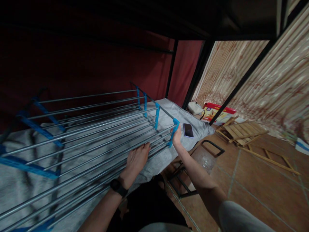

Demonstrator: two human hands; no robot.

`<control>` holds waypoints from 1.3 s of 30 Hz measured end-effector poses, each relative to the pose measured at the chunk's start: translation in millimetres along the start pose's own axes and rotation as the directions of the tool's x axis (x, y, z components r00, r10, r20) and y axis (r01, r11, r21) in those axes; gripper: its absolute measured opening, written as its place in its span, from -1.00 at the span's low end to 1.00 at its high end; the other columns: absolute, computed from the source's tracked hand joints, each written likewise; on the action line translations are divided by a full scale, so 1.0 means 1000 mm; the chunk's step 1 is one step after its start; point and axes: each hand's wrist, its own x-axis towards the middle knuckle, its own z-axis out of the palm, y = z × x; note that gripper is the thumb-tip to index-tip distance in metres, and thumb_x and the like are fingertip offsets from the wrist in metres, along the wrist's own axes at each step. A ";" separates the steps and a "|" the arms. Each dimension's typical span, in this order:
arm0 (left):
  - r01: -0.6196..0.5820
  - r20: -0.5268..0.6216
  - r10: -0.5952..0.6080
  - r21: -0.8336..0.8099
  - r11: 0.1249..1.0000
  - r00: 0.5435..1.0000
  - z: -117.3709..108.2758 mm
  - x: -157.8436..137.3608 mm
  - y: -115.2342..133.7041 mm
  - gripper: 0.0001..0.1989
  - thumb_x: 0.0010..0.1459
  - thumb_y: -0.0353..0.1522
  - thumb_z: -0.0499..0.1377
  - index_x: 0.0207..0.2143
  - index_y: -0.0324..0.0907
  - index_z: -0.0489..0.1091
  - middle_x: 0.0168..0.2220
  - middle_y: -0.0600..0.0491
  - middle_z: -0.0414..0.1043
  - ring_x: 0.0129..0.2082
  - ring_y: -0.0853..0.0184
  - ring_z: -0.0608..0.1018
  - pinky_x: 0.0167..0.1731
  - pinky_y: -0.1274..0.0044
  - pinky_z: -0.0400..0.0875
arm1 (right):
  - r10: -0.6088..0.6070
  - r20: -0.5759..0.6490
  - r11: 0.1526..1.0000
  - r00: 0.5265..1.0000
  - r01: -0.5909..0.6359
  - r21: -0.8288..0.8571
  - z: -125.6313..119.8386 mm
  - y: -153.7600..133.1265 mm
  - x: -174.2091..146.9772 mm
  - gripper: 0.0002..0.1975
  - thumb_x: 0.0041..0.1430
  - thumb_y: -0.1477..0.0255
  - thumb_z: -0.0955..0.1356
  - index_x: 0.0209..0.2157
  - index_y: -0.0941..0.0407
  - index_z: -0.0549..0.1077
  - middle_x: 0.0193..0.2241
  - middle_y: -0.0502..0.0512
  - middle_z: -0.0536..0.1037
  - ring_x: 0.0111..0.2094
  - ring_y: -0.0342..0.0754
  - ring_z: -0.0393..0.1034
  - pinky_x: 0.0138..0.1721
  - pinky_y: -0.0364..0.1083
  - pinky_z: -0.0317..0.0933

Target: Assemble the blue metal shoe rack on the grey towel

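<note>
A shoe rack of grey metal rods [106, 129] with blue plastic brackets [157, 116] lies across a grey cloth. My left hand [137, 158], with a dark watch on its wrist, is curled over the rods near the front side; its fingertips are partly hidden. At the rack's right end, my right hand [177, 136] grips the front blue bracket [174, 129], the thumb on top. The far left end of the rack is in shadow and cut off by the picture's edge.
The grey cloth [169, 104] covers a bed-like surface with black metal posts [172, 69]. A phone [188, 130] lies right of the rack. A dark-framed stool [205, 158] stands beside the surface. On the tiled floor are a folded wooden frame [246, 132] and a red-yellow box [218, 112].
</note>
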 end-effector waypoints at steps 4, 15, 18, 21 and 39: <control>0.009 0.010 -0.009 -0.007 1.000 1.000 0.000 0.000 0.001 -0.62 0.41 -0.28 -0.17 0.10 -0.10 0.32 -0.13 -0.07 0.57 -0.20 0.23 0.63 -0.31 0.47 0.43 | 0.006 -0.013 1.000 1.000 -0.006 0.004 0.001 -0.001 0.000 -0.39 0.39 0.06 -0.04 -0.60 0.02 0.26 -0.67 0.01 0.28 -0.58 -0.05 0.24 -0.37 0.00 0.28; -0.002 0.029 0.003 -0.040 0.999 1.000 -0.004 -0.001 0.003 -0.60 0.42 -0.31 -0.22 0.08 -0.10 0.32 -0.16 -0.04 0.57 -0.20 0.24 0.63 -0.31 0.45 0.41 | -0.004 -0.008 1.000 1.000 0.005 0.027 0.001 0.005 0.005 -0.37 0.35 -0.04 -0.02 -0.60 0.01 0.25 -0.67 0.00 0.29 -0.58 -0.05 0.27 -0.31 0.02 0.33; -0.003 0.046 0.005 -0.038 0.999 0.999 -0.004 -0.001 0.003 -0.59 0.41 -0.32 -0.22 0.10 -0.10 0.32 -0.15 -0.06 0.56 -0.20 0.23 0.62 -0.28 0.43 0.42 | 0.001 -0.004 1.000 1.000 -0.001 0.029 0.001 0.006 0.006 -0.36 0.33 -0.08 -0.02 -0.60 0.01 0.25 -0.68 0.01 0.29 -0.58 -0.03 0.28 -0.33 0.04 0.34; 0.002 0.051 0.000 -0.039 0.999 0.999 -0.003 -0.001 0.003 -0.60 0.41 -0.32 -0.20 0.12 -0.10 0.31 -0.13 -0.07 0.55 -0.19 0.23 0.62 -0.25 0.42 0.43 | 0.012 0.019 1.000 1.000 -0.013 0.027 0.001 0.008 0.006 -0.34 0.31 -0.12 -0.04 -0.60 0.00 0.25 -0.70 0.00 0.28 -0.59 -0.03 0.27 -0.35 0.04 0.33; 0.003 0.053 0.002 -0.082 0.997 0.999 -0.011 -0.002 0.001 -0.66 0.40 -0.31 -0.14 0.03 -0.07 0.37 -0.15 -0.02 0.58 -0.20 0.21 0.64 -0.30 0.45 0.42 | 0.046 0.079 0.996 0.996 -0.052 0.070 -0.001 0.016 0.007 -0.35 0.24 -0.21 -0.02 -0.57 -0.01 0.22 -0.69 -0.03 0.26 -0.61 -0.05 0.24 -0.45 0.01 0.25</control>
